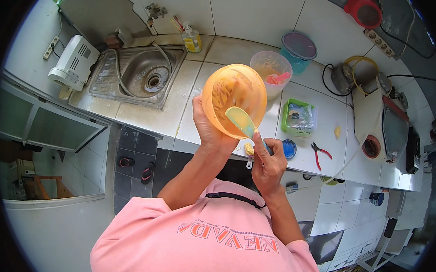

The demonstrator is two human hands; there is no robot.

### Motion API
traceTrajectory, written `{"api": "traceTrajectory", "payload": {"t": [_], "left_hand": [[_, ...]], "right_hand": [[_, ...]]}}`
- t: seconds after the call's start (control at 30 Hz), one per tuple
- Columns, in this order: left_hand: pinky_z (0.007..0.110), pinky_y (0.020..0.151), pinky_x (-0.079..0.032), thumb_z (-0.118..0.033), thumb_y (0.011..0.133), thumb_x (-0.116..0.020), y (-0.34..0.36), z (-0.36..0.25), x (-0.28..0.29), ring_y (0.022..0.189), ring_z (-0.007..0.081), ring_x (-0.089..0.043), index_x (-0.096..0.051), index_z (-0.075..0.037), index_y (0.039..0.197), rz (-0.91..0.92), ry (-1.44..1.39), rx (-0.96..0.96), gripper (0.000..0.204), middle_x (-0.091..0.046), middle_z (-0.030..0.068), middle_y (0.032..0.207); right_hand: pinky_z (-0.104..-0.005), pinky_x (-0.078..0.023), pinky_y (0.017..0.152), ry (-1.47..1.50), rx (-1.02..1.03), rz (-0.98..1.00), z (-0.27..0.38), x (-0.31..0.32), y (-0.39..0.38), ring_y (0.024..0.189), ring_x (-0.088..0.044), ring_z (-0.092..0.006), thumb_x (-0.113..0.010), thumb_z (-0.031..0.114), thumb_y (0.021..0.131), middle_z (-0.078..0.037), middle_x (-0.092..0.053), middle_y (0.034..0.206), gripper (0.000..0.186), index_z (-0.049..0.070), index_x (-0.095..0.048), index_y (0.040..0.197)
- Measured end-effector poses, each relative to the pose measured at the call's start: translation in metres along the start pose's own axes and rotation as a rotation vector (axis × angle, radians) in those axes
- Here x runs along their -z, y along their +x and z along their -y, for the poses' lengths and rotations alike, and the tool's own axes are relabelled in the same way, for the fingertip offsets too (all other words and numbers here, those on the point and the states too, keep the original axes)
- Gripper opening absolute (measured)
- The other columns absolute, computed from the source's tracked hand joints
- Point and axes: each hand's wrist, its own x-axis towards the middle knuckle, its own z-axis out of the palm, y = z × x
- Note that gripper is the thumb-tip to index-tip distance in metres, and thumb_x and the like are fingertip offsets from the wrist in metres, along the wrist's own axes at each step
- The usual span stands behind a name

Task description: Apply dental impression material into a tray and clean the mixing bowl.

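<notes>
Tilted toward me over the counter is an orange plastic bowl (216, 89), its inside smeared with a thin orange-brown residue. My left hand (211, 128) grips it from below and at its left side. In my right hand (269, 165) is a spatula (239, 118) with a pale yellow-green blade and a blue handle; the blade lies against or just over the bowl's near rim, and I cannot tell which. Beside my right hand, a small utensil carrying a yellow lump (249, 149) sits at the counter edge, with a round blue lid (289, 149) to its right.
Behind the bowl stand a translucent tub (260, 60) with a pink scoop and a teal tub with a purple lid (299, 46). To the right are a green box (289, 110), red-handled pliers (319, 155) and a beige machine (369, 118). A steel sink (145, 77) is at left.
</notes>
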Motion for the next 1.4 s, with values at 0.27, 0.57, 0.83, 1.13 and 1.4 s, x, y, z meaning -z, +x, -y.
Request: {"api": "traceTrajectory", "payload": {"t": [0.27, 0.57, 0.83, 1.13, 1.4], "left_hand": [[0.044, 0.096, -0.048, -0.042, 0.093, -0.05, 0.016, 0.0, 0.026, 0.11, 0.0246, -0.058, -0.054, -0.011, 0.123, 0.015, -0.088, -0.071, 0.044, -0.059, 0.0062, 0.12], [0.042, 0.095, -0.048, -0.045, 0.094, -0.04, 0.009, -0.008, 0.033, 0.111, 0.0237, -0.057, -0.053, -0.011, 0.124, -0.001, -0.045, -0.044, 0.047, -0.058, 0.0061, 0.121], [0.036, 0.094, -0.046, -0.04, 0.095, -0.034, -0.004, -0.02, 0.044, 0.107, 0.021, -0.058, -0.053, -0.007, 0.116, 0.106, 0.197, -0.025, 0.044, -0.059, 0.0096, 0.114], [0.035, 0.092, -0.047, -0.041, 0.095, -0.035, -0.003, -0.024, 0.036, 0.104, 0.0207, -0.058, -0.05, -0.004, 0.115, 0.177, 0.339, -0.051, 0.045, -0.058, 0.0142, 0.115], [0.036, 0.09, -0.047, -0.043, 0.095, -0.035, -0.006, -0.029, 0.026, 0.103, 0.0197, -0.058, -0.052, -0.007, 0.114, 0.116, 0.177, -0.201, 0.044, -0.06, 0.0083, 0.109]], "right_hand": [[-0.0268, -0.042, 0.053, -0.058, -0.044, 0.019, -0.018, 0.037, -0.038, 0.059, -0.05, -0.0163, -0.066, -0.002, 0.082, -0.008, -0.056, 0.07, 0.044, 0.006, -0.062, 0.125], [-0.018, -0.034, 0.05, 0.906, -1.063, 0.323, 0.009, 0.026, -0.022, 0.055, -0.046, -0.0036, -0.059, 0.01, 0.093, -0.001, -0.057, 0.063, 0.027, 0.003, -0.044, 0.115], [-0.0241, -0.043, 0.05, 0.14, -0.461, 0.38, 0.008, 0.075, 0.032, 0.059, -0.061, -0.0094, -0.061, 0.006, 0.09, -0.008, -0.065, 0.068, 0.017, 0.004, -0.064, 0.107], [-0.0214, -0.034, 0.044, 0.66, -0.883, 0.664, -0.005, 0.034, 0.016, 0.055, -0.048, -0.0057, -0.063, 0.011, 0.091, -0.001, -0.057, 0.066, 0.021, 0.001, -0.067, 0.109], [-0.0184, -0.035, 0.044, 0.911, -0.831, 0.226, 0.026, 0.04, 0.01, 0.051, -0.049, -0.0066, -0.06, 0.011, 0.094, -0.006, -0.06, 0.068, 0.023, -0.001, -0.063, 0.113]]}}
